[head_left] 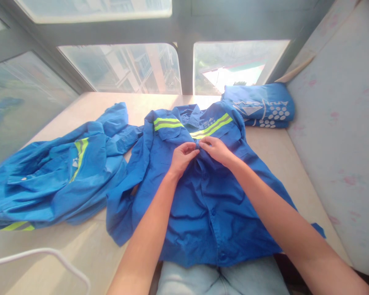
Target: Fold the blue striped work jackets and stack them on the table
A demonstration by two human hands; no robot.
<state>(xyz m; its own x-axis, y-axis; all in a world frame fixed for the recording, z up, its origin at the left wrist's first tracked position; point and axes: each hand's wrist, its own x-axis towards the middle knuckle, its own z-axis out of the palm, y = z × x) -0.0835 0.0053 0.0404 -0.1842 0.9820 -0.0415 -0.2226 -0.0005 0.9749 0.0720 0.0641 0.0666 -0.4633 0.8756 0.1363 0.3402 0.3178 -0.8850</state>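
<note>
A blue work jacket (184, 200) with yellow-green reflective stripes lies spread out in front of me, its collar away from me and its hem towards me. At the chest, just below the stripe, my left hand (184, 155) pinches the front placket. My right hand (214, 149) grips the same placket close by, its fingertips nearly meeting the left ones. The fabric between the fingertips is mostly hidden, so I cannot tell whether a button is there. Lower on the placket, a few buttons (213, 212) show.
A second blue jacket (58, 176) lies crumpled on the left of the pale surface (98, 250). Folded blue fabric with white print (261, 104) sits at the back right. A white cable (49, 250) curves at the lower left. Windows stand behind, and a flowered wall (338, 135) on the right.
</note>
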